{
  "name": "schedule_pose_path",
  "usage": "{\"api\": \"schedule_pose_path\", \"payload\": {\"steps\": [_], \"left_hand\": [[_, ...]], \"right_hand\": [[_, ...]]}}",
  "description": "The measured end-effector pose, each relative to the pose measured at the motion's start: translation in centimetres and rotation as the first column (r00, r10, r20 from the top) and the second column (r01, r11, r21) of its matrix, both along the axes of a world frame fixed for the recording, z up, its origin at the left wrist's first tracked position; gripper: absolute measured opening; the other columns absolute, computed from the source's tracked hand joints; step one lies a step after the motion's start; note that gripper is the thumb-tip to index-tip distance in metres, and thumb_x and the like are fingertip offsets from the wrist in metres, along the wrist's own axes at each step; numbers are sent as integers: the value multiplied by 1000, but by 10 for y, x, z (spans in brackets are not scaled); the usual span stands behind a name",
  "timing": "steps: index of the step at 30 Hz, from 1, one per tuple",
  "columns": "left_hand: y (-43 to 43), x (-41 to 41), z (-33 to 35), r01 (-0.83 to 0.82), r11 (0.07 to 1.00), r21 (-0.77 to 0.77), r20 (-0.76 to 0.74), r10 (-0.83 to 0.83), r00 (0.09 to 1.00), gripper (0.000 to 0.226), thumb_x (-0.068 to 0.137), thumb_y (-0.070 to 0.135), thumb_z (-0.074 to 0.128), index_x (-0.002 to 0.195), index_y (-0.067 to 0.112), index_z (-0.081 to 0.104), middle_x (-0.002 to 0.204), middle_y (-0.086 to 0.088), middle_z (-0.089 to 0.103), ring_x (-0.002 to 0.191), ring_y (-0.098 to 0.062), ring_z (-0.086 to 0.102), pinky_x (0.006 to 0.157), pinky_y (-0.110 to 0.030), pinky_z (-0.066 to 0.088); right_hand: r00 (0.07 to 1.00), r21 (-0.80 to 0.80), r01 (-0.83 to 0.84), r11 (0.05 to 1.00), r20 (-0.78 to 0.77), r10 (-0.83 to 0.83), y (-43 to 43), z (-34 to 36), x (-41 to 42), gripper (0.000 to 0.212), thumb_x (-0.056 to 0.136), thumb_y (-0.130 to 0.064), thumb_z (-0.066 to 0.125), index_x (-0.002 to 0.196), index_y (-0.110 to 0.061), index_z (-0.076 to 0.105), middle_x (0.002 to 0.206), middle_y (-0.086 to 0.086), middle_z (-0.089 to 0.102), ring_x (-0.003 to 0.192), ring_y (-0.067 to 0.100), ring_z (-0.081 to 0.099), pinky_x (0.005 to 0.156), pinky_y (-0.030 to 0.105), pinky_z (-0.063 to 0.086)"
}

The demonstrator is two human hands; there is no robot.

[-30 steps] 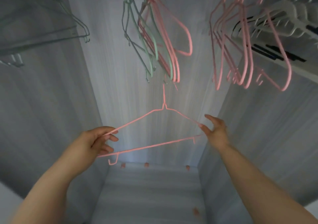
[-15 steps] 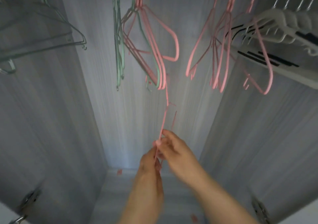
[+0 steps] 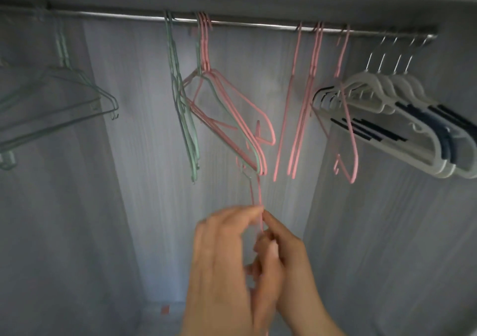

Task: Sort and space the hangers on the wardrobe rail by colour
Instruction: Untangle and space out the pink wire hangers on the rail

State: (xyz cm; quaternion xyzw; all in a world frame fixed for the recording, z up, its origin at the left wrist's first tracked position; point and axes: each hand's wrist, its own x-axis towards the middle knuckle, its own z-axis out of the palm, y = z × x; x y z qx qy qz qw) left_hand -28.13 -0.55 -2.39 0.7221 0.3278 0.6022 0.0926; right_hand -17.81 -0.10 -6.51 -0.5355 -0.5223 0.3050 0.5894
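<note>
Head view: the held pink hanger (image 3: 259, 193) stands edge-on at mid-wardrobe, its long axis near vertical and its top just under the tangled pink-and-green cluster (image 3: 232, 118). The left grip (image 3: 222, 263) and right grip (image 3: 289, 266) sit close together, both pinching its wire with curled fingertips. Bare rail (image 3: 245, 24) shows left of the green hangers (image 3: 192, 134) and between the cluster and the pink group (image 3: 299, 118). White hangers (image 3: 402, 108) crowd the rail's right end, and the far-left green hangers (image 3: 64, 95) hang splayed.

Shiny metal rail (image 3: 245, 24); seemingly matt coated pink wire hangers (image 3: 296, 118); wood-grain walls (image 3: 64, 206).
</note>
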Motion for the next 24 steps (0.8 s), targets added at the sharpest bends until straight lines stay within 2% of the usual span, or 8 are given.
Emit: {"api": "schedule_pose_path", "payload": {"steps": [1, 3, 7, 10, 13, 17, 21, 24], "left_hand": [[5, 6, 17, 20, 994, 110, -10, -19, 1000, 36, 78, 27, 52, 114, 28, 48, 108, 15, 50, 103, -10, 48, 87, -11, 36], [14, 24, 57, 68, 989, 131, -62, -61, 996, 45, 85, 25, 52, 128, 23, 39, 128, 2, 36, 121, -14, 35, 103, -19, 27], [63, 58, 95, -117, 992, -57, -174, 105, 979, 47, 85, 28, 55, 128, 29, 40, 151, -12, 2, 137, -36, 0, 112, -50, 16], [83, 59, 89, -182, 982, -44, -199, 170, 965, 40, 84, 3, 50, 119, 20, 48, 150, -14, 12, 136, -35, 6, 110, -48, 23], [95, 48, 77, -206, 979, 9, -201, 203, 958, 56, 73, -18, 38, 119, 11, 50, 144, -14, 29, 132, -30, 19, 105, -30, 22], [107, 32, 67, -265, 964, 28, -207, 265, 942, 60, 70, -23, 31, 124, -1, 47, 140, -18, 38, 130, -31, 26, 100, -20, 16], [117, 17, 58, -303, 949, 93, -190, 315, 930, 57, 68, -25, 33, 122, -9, 47, 131, -22, 48, 121, -37, 39, 95, -23, 24], [121, 8, 57, -315, 940, 134, -234, 339, 911, 58, 60, -25, 36, 115, -12, 51, 121, -28, 54, 110, -44, 46, 92, -30, 31]], "right_hand": [[1000, -8, 15, 1000, 27, -15, 0, 0, 2, 24, 89, -14, 44, 101, -17, 63, 69, 4, 56, 41, 1, 52, 46, 16, 47], [999, -47, 34, 998, 26, -33, -1, 1, 4, 27, 92, -3, 39, 111, -8, 58, 76, 14, 58, 36, 3, 54, 39, 13, 40], [997, -41, 75, 996, -29, -76, -5, 13, 3, 45, 94, -3, 35, 124, -34, 45, 72, 2, 46, 29, 8, 50, 37, 14, 41], [995, -3, 89, 996, -43, -89, -6, 21, 5, 47, 93, -1, 34, 105, -45, 46, 67, -1, 43, 31, 11, 47, 36, 16, 42], [993, -5, 92, 996, -69, -92, -2, 27, 3, 47, 94, -3, 33, 122, -41, 38, 70, 2, 42, 30, 11, 45, 39, 18, 44], [995, 2, 65, 998, -70, -65, 4, 35, -9, 48, 96, -5, 32, 135, -33, 33, 67, -1, 36, 31, 9, 42, 41, 16, 45], [997, 67, 50, 996, -60, -46, 19, 56, -24, 43, 96, -7, 30, 108, -46, 41, 64, -1, 36, 32, 7, 41, 42, 17, 45], [996, 175, 84, 981, 4, -87, 41, 86, -32, 26, 93, -2, 31, 93, -12, 54, 56, 0, 35, 33, 8, 38, 44, 31, 45]]}}
